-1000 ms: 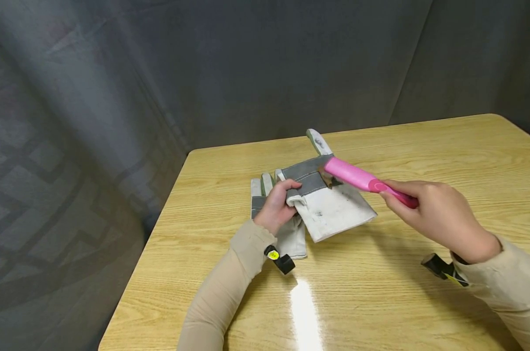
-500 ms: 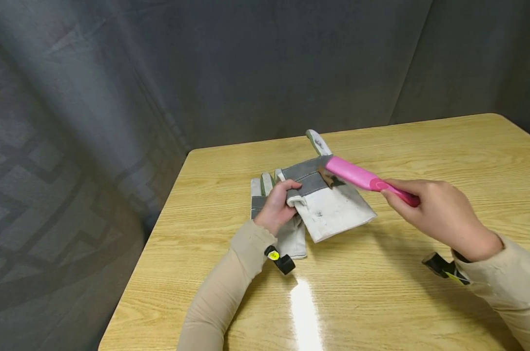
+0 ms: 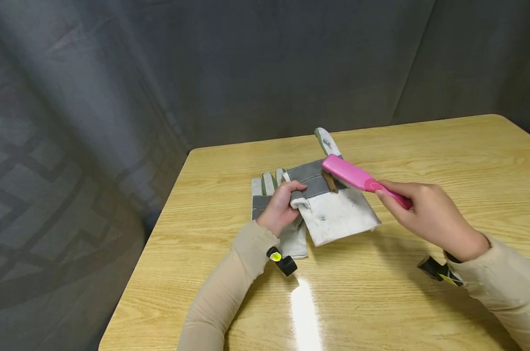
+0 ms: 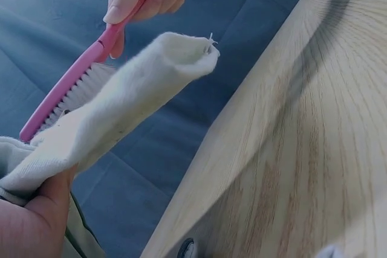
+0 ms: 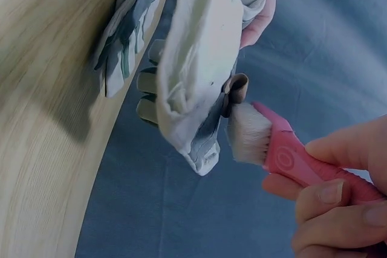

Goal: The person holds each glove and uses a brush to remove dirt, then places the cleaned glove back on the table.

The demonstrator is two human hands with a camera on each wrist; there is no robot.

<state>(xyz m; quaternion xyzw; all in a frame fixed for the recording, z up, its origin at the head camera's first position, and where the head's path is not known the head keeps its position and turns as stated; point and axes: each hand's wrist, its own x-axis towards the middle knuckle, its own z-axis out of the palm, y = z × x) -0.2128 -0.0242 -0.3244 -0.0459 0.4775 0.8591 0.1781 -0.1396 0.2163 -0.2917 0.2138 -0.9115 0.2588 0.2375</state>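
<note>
My left hand [image 3: 283, 207] grips a white and grey work glove [image 3: 341, 214] by its side, thumb on top. The glove is raised, its cuff facing me and one finger pointing away. My right hand [image 3: 436, 214] holds a pink brush [image 3: 345, 171] by the handle. In the right wrist view its white bristles [image 5: 248, 134] are right beside a curled brown piece [image 5: 237, 89] on the glove's grey band. The left wrist view shows the bristles along the glove, whose cuff [image 4: 187, 52] gapes slightly. A second glove [image 3: 293, 241] lies beneath, partly hidden by my left hand and the raised glove.
A light wooden table [image 3: 212, 209] lies below both hands. Behind it and to the left hangs a dark grey curtain [image 3: 291, 63]. Black wrist cameras are strapped at both sleeves.
The brush and right hand have shifted slightly left, and more of the brush's pink back shows. The raised glove has moved a little right with my left hand. Both grips stay the same.
</note>
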